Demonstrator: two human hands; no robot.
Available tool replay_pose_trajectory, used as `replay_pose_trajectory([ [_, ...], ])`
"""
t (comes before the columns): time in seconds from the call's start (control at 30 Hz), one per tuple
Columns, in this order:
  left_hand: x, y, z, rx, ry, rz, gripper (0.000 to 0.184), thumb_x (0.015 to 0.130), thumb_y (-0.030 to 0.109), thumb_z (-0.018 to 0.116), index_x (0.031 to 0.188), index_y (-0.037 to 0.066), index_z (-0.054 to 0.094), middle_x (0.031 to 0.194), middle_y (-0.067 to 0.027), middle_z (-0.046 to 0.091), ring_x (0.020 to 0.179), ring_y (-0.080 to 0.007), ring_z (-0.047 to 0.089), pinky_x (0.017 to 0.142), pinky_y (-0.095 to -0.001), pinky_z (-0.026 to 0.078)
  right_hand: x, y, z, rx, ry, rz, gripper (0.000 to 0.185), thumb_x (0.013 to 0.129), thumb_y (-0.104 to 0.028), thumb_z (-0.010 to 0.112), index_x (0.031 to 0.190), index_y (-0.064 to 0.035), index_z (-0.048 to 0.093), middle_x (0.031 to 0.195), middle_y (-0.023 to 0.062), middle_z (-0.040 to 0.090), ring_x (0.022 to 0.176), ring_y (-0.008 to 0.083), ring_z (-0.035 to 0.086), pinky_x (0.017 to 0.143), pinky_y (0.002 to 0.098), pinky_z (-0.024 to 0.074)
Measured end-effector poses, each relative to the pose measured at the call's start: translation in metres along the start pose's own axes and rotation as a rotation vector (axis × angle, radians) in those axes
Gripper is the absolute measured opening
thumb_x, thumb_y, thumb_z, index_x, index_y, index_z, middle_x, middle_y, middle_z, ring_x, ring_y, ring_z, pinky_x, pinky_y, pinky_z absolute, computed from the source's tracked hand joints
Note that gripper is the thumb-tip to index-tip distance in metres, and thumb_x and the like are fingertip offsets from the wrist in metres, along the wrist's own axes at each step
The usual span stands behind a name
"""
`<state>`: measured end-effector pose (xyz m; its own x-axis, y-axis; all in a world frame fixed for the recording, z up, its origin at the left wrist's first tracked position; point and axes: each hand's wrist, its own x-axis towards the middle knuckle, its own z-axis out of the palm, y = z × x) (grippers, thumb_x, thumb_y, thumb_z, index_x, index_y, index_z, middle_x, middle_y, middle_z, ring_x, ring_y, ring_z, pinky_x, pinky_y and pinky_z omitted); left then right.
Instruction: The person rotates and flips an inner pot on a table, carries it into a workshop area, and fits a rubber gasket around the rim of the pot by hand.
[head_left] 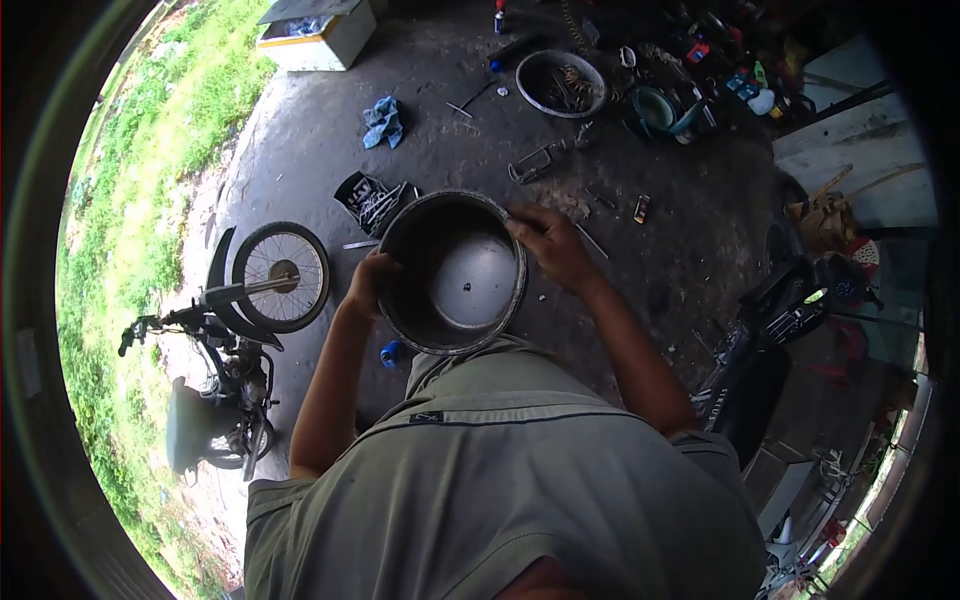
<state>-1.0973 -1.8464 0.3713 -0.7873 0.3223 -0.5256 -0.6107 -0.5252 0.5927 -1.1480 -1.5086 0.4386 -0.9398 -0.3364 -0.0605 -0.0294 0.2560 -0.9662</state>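
Two hands grip the rim of a dark round basin (425, 232) at the middle of the frame, the left hand (368, 284) at its left side, the right hand (553, 245) at its upper right. The basin's mouth faces up; being round, it shows no clear long axis. A small dark bit (467, 287) lies inside. Just beyond its upper left, a black tray (347, 188) holds metal tools (380, 208); at the top, a grey pan (523, 95) holds loose parts (568, 88).

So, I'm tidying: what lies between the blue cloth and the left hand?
Head view: a black container of metal tools, then a metal bar.
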Motion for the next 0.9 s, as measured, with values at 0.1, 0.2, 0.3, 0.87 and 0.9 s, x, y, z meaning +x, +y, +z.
replay_pose_trajectory([
  [0.1, 0.046, 0.033, 0.02, 0.452, 0.16, 0.122, 0.056, 0.081, 0.013, 0.059, 0.136, -0.001, 0.061, 0.116, -0.0169, 0.072, 0.098, -0.0284, 0.073, 0.087, -0.0424, 0.063, 0.042, 0.005, -0.024, 0.027, -0.011, -0.029, 0.044, 0.103, -0.024, 0.067, 0.135, 0.0043, 0.066, 0.134, 0.0173, 0.069, 0.123, 0.024, 0.067, 0.104, 0.0352, 0.0512],
  [0.2, 0.105, 0.064, 0.017, 0.393, 0.146, 0.107, 0.053, 0.082, 0.013, 0.058, 0.135, 0.002, 0.062, 0.114, -0.0155, 0.072, 0.096, -0.027, 0.072, 0.086, -0.0414, 0.063, 0.089, 0.01, -0.05, 0.095, -0.134, 0.009, 0.054, 0.1, -0.025, 0.069, 0.145, 0.0039, 0.058, 0.15, 0.0213, 0.057, 0.138, 0.029, 0.057, 0.114, 0.0381, 0.0449],
  [0.3, 0.173, 0.091, -0.018, -0.034, -0.024, -0.076, 0.051, 0.084, 0.013, 0.058, 0.133, 0.004, 0.063, 0.114, -0.0139, 0.072, 0.096, -0.0258, 0.071, 0.086, -0.0411, 0.061, 0.136, 0.016, -0.069, 0.073, -0.218, 0.049, 0.073, 0.097, -0.022, 0.071, 0.159, 0.0017, 0.041, 0.16, 0.0195, 0.047, 0.147, 0.0265, 0.046, 0.121, 0.0386, 0.0368],
  [0.87, 0.365, 0.268, 0.011, 0.101, -0.005, -0.112, 0.045, 0.082, 0.014, 0.061, 0.126, 0.004, 0.065, 0.113, -0.0135, 0.07, 0.103, -0.026, 0.068, 0.09, -0.0406, 0.059, 0.368, 0.016, -0.149, 0.149, -0.31, 0.096, 0.122, 0.075, -0.028, 0.095, 0.168, -0.0073, 0.019, 0.169, 0.0193, 0.032, 0.157, 0.0306, 0.031, 0.128, 0.0453, 0.0258],
  [0.9, 0.383, 0.282, 0.014, 0.03, -0.057, -0.115, 0.054, 0.08, 0.01, 0.059, 0.133, 0.001, 0.063, 0.118, -0.0133, 0.072, 0.104, -0.0259, 0.07, 0.091, -0.0411, 0.06, 0.387, 0.009, -0.151, 0.28, -0.279, 0.081, 0.106, 0.082, -0.03, 0.09, 0.165, -0.0058, 0.03, 0.161, 0.0186, 0.044, 0.15, 0.0293, 0.042, 0.124, 0.0454, 0.0339],
])
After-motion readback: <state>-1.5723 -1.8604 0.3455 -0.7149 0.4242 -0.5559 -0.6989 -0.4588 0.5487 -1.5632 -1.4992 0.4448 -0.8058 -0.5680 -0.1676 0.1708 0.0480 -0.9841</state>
